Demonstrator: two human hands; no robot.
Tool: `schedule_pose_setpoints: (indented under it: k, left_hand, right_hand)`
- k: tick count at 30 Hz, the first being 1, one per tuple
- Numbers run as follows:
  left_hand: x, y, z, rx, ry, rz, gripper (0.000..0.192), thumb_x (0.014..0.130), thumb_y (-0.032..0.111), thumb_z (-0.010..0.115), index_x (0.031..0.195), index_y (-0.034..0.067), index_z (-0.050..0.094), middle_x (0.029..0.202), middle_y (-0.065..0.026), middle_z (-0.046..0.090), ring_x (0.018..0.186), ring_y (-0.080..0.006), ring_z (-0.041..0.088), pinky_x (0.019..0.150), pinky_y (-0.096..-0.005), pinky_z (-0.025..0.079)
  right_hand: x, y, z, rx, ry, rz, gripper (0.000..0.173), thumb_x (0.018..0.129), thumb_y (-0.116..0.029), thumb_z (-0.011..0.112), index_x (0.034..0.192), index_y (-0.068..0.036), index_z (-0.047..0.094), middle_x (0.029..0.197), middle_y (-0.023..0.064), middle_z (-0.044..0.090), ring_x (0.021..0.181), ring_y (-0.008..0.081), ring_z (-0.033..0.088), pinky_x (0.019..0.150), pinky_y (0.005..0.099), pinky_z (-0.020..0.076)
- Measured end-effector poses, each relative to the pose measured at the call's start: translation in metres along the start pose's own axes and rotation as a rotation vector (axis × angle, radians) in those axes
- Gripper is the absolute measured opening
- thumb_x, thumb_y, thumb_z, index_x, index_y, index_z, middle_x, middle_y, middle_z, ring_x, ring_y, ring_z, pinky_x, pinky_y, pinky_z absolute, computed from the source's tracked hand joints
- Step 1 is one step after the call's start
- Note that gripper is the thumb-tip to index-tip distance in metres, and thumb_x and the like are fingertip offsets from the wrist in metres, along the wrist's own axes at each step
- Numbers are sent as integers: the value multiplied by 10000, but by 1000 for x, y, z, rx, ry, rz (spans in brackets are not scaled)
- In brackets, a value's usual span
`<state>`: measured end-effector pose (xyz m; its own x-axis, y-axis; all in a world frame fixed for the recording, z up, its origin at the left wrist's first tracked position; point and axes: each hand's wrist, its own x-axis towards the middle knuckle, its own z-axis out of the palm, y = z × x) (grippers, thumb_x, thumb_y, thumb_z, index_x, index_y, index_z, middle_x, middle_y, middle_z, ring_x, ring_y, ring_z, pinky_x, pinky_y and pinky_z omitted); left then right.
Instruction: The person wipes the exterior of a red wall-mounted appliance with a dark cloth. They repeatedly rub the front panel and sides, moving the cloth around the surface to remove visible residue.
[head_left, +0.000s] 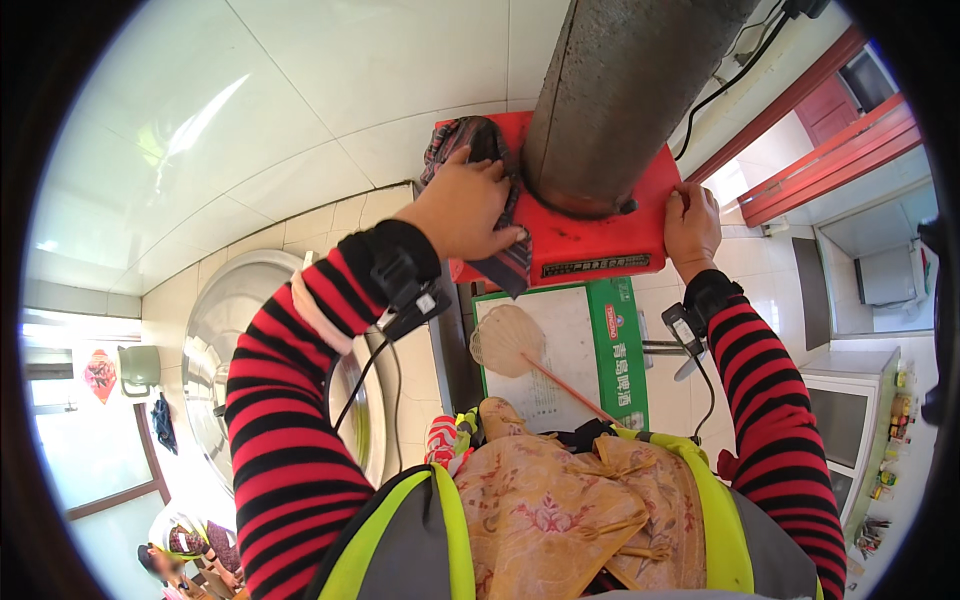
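Observation:
A red metal stove top or housing stands before me, with a thick, dark metal pipe rising from it. My left hand is spread over a dark striped cloth, bunched on the left part of the red surface. One end of that cloth hangs over the front edge. On the right edge of the red housing rests my right hand, fingers curled against it. The contact under its fingertips is hidden.
Below the red housing lies a green and white Tsingtao beer carton with a pale scalloped hand fan on it. A large round metal lid or pan is at the left. A white cabinet stands right. Another person bends at lower left.

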<state>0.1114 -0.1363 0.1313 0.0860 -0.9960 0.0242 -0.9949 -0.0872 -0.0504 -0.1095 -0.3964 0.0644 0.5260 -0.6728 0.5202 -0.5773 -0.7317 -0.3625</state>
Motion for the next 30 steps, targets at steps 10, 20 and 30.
schedule_pose_setpoints:
  k: [10, 20, 30]
  left_hand:
    - [37, -13, 13, 108, 151, -81, 941, 776, 739, 517, 1248, -73, 563, 1312, -226, 546, 1367, -349, 357, 1139, -596, 130]
    - [36, -47, 18, 85, 189, 16, 905, 739, 780, 520, 1268, 51, 601, 1322, -85, 565, 1400, -311, 309, 1130, -623, 112]
    - [64, -52, 14, 129, 35, 0, 1141, 604, 870, 553, 1371, 28, 493, 1400, -110, 505, 1411, -282, 303, 1127, -611, 148]
  right_hand:
    - [1, 3, 2, 5, 5, -17, 216, 873, -250, 556, 977, -76, 632, 992, 133, 630, 978, 355, 571, 847, 445, 472]
    - [0, 0, 1, -3, -29, -14, 227, 883, -254, 546, 991, -72, 626, 1001, 131, 629, 977, 355, 567, 842, 442, 472]
    - [0, 0, -1, -38, -48, -5, 234, 896, -262, 533, 1011, -76, 615, 1013, 136, 630, 987, 352, 568, 849, 450, 466]
